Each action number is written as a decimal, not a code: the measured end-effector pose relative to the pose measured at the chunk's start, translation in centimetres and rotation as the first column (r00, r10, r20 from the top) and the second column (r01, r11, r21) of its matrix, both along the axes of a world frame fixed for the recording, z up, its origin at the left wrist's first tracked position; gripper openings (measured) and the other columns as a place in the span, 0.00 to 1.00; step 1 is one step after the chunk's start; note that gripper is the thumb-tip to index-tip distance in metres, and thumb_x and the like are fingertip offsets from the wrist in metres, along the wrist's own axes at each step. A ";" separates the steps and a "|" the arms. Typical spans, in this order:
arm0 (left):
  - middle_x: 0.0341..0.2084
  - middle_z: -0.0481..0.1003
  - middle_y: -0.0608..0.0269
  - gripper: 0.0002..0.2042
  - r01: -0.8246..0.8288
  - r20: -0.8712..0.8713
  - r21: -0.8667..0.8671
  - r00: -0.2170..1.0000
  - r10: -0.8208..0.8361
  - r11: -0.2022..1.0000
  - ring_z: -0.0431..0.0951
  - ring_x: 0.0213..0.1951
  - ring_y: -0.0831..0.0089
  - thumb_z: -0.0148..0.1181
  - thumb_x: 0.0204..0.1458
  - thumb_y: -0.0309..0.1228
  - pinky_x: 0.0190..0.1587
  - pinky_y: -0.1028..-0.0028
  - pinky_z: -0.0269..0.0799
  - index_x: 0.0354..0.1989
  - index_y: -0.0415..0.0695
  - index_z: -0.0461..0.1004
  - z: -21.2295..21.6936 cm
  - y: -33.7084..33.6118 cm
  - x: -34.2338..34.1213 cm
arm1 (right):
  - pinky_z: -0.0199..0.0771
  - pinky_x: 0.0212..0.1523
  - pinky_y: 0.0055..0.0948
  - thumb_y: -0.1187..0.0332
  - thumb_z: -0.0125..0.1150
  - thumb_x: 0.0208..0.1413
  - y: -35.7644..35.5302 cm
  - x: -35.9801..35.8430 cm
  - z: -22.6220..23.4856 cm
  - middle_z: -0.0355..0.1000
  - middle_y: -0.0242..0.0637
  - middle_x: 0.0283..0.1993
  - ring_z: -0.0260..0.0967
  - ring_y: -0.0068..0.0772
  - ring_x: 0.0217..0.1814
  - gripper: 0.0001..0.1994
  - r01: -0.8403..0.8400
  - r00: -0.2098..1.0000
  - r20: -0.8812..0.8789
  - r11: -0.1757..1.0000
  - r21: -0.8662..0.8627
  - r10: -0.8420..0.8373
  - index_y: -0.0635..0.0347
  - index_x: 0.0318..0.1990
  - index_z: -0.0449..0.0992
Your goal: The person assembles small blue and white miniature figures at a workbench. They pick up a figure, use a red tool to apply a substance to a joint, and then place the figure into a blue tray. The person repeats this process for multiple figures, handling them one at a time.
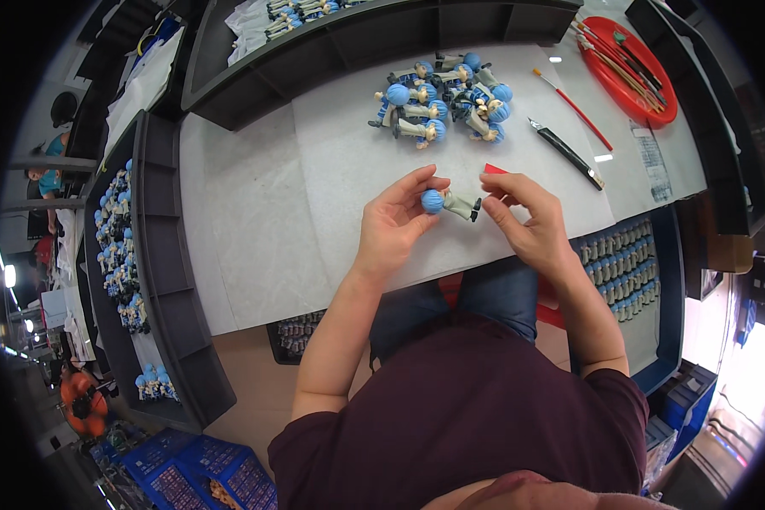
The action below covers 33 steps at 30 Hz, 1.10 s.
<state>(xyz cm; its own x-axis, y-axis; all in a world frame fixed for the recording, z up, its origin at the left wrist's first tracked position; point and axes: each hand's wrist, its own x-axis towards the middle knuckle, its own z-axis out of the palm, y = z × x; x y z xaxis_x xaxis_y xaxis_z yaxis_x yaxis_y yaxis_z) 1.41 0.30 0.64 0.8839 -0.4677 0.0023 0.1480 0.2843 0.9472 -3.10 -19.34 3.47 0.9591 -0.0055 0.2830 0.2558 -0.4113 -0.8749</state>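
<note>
A small figurine (459, 205) with round blue hair, pale clothing and dark shoes lies sideways over the near part of the white work surface. My left hand (398, 219) has its thumb and fingers about the head end. Close to the shoes is my right hand (531, 223), its thumb and fingers curved and apart, with nothing visible between them. A small red piece (493, 169) shows just behind the right fingertips; most of it is hidden. Farther off, a group of similar blue-haired figurines (433, 110) lies heaped on the white work surface (255, 212).
A craft knife (567, 154) and a red-handled brush (574, 109) lie at the right, below a red tray (673, 106) of brushes. Dark bins (166, 212) of figurines stand left and at the back (382, 55). Beside my right arm, a blue bin (670, 327) holds rows of figurines.
</note>
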 end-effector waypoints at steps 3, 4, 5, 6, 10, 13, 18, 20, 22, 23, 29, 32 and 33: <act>0.47 0.71 0.54 0.25 0.027 0.014 -0.006 1.000 -0.027 1.000 0.70 0.50 0.71 0.50 0.44 0.09 0.51 0.74 0.68 0.54 0.38 0.64 -0.1 -0.2 0.0 | 0.71 0.34 0.24 0.69 0.60 0.51 0.7 -0.4 -0.6 0.73 0.40 0.34 0.71 0.27 0.33 0.14 -0.046 0.971 -0.220 0.978 0.205 0.092 0.65 0.44 0.73; 0.47 0.71 0.54 0.24 0.032 0.024 0.001 0.999 -0.032 0.999 0.71 0.49 0.70 0.50 0.44 0.09 0.51 0.74 0.68 0.53 0.37 0.65 -0.2 -0.1 -0.1 | 0.71 0.34 0.24 0.69 0.60 0.51 0.9 -0.4 -0.5 0.73 0.40 0.33 0.71 0.27 0.32 0.14 -0.068 0.952 -0.277 0.971 0.228 0.132 0.65 0.44 0.73; 0.46 0.71 0.54 0.23 0.048 0.032 0.010 0.998 -0.049 0.999 0.71 0.49 0.70 0.51 0.45 0.09 0.51 0.73 0.69 0.53 0.37 0.66 -0.2 -0.2 -0.1 | 0.71 0.33 0.24 0.69 0.60 0.51 0.9 -0.5 -0.3 0.74 0.39 0.32 0.71 0.27 0.32 0.14 -0.078 0.929 -0.333 0.964 0.255 0.163 0.65 0.44 0.73; 0.47 0.71 0.53 0.24 0.040 0.039 0.034 0.998 -0.042 0.999 0.71 0.49 0.69 0.52 0.43 0.09 0.51 0.73 0.69 0.53 0.36 0.65 -0.3 -0.5 -0.1 | 0.71 0.33 0.24 0.69 0.59 0.50 0.9 -0.6 -0.7 0.74 0.40 0.31 0.71 0.27 0.31 0.14 -0.094 0.959 -0.237 0.965 0.246 0.154 0.64 0.44 0.73; 0.50 0.68 0.51 0.25 0.067 0.070 0.124 0.995 -0.076 0.990 0.71 0.50 0.66 0.54 0.42 0.10 0.51 0.72 0.68 0.53 0.35 0.64 -0.1 -0.7 -0.6 | 0.71 0.34 0.27 0.74 0.59 0.47 -0.3 -1.2 -1.0 0.73 0.43 0.37 0.71 0.28 0.32 0.14 -0.125 0.950 -0.264 0.977 0.172 0.168 0.65 0.44 0.73; 0.53 0.65 0.50 0.24 0.114 0.167 0.183 0.975 -0.145 0.976 0.70 0.50 0.67 0.54 0.44 0.14 0.53 0.70 0.65 0.54 0.34 0.62 0.4 -1.5 -0.8 | 0.70 0.36 0.27 0.75 0.59 0.45 -1.7 -2.6 -1.9 0.72 0.45 0.35 0.71 0.32 0.35 0.14 -0.087 0.990 -0.095 0.975 0.203 0.108 0.65 0.43 0.73; 0.51 0.66 0.50 0.23 0.075 0.170 0.283 0.977 -0.127 0.956 0.71 0.46 0.68 0.55 0.45 0.17 0.51 0.71 0.66 0.53 0.32 0.63 -0.3 -1.2 -0.9 | 0.70 0.39 0.27 0.75 0.59 0.47 -9.4 -8.1 -2.4 0.74 0.40 0.35 0.71 0.29 0.37 0.11 0.341 0.939 -0.093 0.850 0.403 -0.332 0.63 0.40 0.73; 0.51 0.66 0.50 0.22 0.077 0.150 0.270 0.981 -0.121 0.960 0.71 0.46 0.68 0.54 0.46 0.17 0.51 0.71 0.66 0.53 0.32 0.63 -0.5 -1.1 -0.8 | 0.71 0.37 0.24 0.77 0.61 0.46 -14.7 -11.7 -5.1 0.73 0.38 0.36 0.71 0.26 0.37 0.12 0.673 0.725 0.059 0.724 0.150 -0.686 0.61 0.41 0.73; 0.52 0.66 0.50 0.21 0.088 0.120 0.237 0.986 -0.119 0.967 0.71 0.46 0.68 0.53 0.47 0.16 0.52 0.71 0.66 0.52 0.32 0.63 -0.7 -0.7 -0.7 | 0.72 0.39 0.25 0.76 0.60 0.46 -20.3 -16.8 -8.8 0.72 0.37 0.37 0.71 0.27 0.38 0.11 0.832 0.506 0.022 0.494 0.251 -0.862 0.61 0.40 0.74; 0.52 0.66 0.50 0.21 0.074 0.112 0.257 0.988 -0.106 0.964 0.71 0.46 0.68 0.52 0.47 0.16 0.52 0.71 0.66 0.52 0.32 0.63 -0.6 -0.6 -0.7 | 0.73 0.39 0.26 0.75 0.60 0.46 -23.0 -20.1 -11.0 0.72 0.36 0.36 0.71 0.28 0.38 0.11 0.903 0.397 -0.014 0.387 0.188 -0.918 0.60 0.40 0.74; 0.52 0.65 0.51 0.19 0.066 0.074 0.257 0.993 -0.087 0.964 0.70 0.46 0.70 0.49 0.51 0.18 0.52 0.73 0.67 0.53 0.35 0.62 -1.0 -0.2 -0.1 | 0.73 0.40 0.29 0.71 0.66 0.38 -27.8 -38.2 -22.9 0.76 0.40 0.33 0.74 0.33 0.36 0.11 0.806 -0.161 -0.309 0.055 -0.590 -0.937 0.58 0.34 0.78; 0.53 0.65 0.51 0.19 0.080 0.068 0.246 0.993 -0.099 0.966 0.70 0.46 0.71 0.49 0.53 0.19 0.52 0.74 0.67 0.55 0.36 0.62 -1.0 -0.2 -0.1 | 0.73 0.41 0.29 0.70 0.66 0.37 -26.8 -41.0 -26.0 0.76 0.40 0.33 0.74 0.33 0.36 0.11 0.747 -0.170 -0.405 0.151 -0.648 -0.899 0.58 0.33 0.79; 0.52 0.65 0.51 0.19 0.073 0.069 0.253 0.993 -0.093 0.965 0.70 0.46 0.71 0.50 0.53 0.19 0.52 0.74 0.67 0.55 0.37 0.62 -1.1 -0.3 -0.1 | 0.73 0.41 0.29 0.70 0.66 0.37 -26.4 -41.4 -26.4 0.76 0.40 0.33 0.74 0.33 0.36 0.11 0.743 -0.163 -0.428 0.175 -0.646 -0.889 0.59 0.33 0.79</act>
